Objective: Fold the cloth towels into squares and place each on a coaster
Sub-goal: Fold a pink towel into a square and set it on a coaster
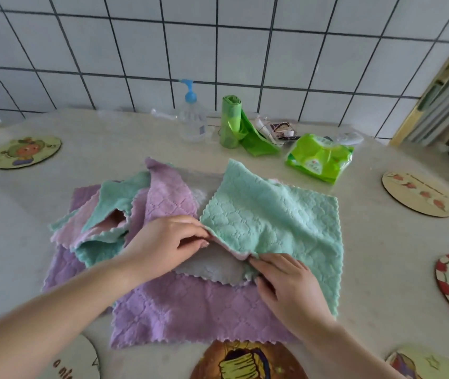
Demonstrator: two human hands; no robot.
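Fingers of left hand (167, 242) and right hand (286, 280) pinch the mint towel's (272, 220) edge — apparently hiding part of a grey towel (209, 266)

Home kitchen: tiled wall (245, 50), soap bottle (191, 116) (pump-topped), counter (368, 242).

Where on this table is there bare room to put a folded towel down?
Bare patches: between the towel pile and the left coaster, and between the green towel and the right coaster. The back by the wall is crowded: pump bottle, bag roll, wipes pack.
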